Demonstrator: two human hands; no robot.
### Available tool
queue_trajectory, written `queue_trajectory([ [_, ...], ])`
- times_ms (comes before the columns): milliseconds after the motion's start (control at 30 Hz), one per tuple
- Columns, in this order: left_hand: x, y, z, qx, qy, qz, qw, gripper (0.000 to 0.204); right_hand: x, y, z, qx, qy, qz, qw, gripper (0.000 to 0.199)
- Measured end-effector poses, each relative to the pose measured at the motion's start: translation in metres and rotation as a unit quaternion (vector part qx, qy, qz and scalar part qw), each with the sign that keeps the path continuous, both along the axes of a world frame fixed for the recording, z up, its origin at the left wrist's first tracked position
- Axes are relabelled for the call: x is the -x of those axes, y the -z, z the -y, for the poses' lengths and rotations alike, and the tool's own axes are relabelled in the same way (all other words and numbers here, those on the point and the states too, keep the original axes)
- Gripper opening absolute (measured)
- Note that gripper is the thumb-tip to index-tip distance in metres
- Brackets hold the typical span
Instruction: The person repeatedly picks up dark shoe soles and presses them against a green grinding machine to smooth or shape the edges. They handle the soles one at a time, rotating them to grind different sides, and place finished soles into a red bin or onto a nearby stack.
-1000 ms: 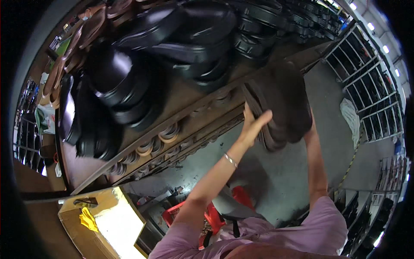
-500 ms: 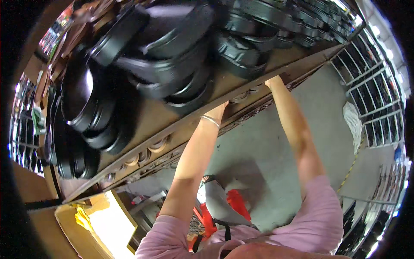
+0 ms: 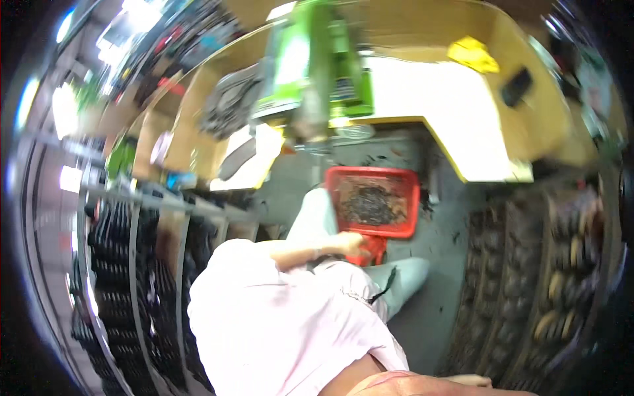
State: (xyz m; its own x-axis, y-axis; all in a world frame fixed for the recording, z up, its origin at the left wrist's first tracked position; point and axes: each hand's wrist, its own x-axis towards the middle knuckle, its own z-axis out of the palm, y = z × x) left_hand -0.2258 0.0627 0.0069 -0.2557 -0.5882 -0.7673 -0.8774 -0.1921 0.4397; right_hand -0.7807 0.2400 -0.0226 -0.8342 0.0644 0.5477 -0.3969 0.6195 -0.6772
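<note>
My left hand (image 3: 355,245), with a bracelet at its wrist, is over my lap beside a red plastic seat or stool (image 3: 374,252). Motion smears its fingers, and I can make out nothing held in it. Just in front of it stands a red tub (image 3: 415,198) with dark scraps inside. At the lower edge, a small part of what looks like my right hand (image 3: 477,381) shows; its fingers are mostly hidden.
A green machine (image 3: 294,59) stands at a cardboard-walled workbench (image 3: 403,86) with a yellow cloth (image 3: 473,54) and a dark small object (image 3: 516,86). Racks of dark shoe-like items (image 3: 112,264) rise at left; another rack (image 3: 508,284) stands at right.
The view has swung from the rack of black shoe-like items to the workbench. Both hands have left the rack's edge; the left is now over my lap, the right low at the edge.
</note>
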Motion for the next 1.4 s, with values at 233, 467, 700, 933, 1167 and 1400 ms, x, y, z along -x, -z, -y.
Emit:
queue_trajectory([
  [233,-0.263,-0.036,-0.070,0.441,-0.361,0.217,0.792,0.045,-0.246,0.042,0.207,0.060,-0.365,0.326,0.870,0.032],
  [467,-0.431,-0.013,-0.058,0.435,-0.334,0.362,0.754,0.102,-0.478,0.063,0.265,-0.063,-0.757,0.385,0.525,0.023],
  [700,-0.410,-0.020,-0.081,0.379,-0.291,0.216,0.852,0.086,-0.599,0.010,0.178,-0.202,-0.795,0.544,0.177,0.043],
  [933,-0.281,-0.014,-0.093,0.530,-0.029,0.082,0.843,0.071,-0.603,-0.023,0.152,-0.132,-0.737,0.588,0.306,0.052],
  [1167,-0.312,-0.024,0.000,0.589,-0.265,-0.308,0.699,0.063,-0.445,-0.037,0.145,-0.089,-0.612,0.583,0.527,0.039],
  [1400,-0.449,0.036,0.107,0.511,-0.542,0.202,0.635,0.070,-0.432,-0.053,0.293,0.276,-0.634,0.581,0.429,0.036],
])
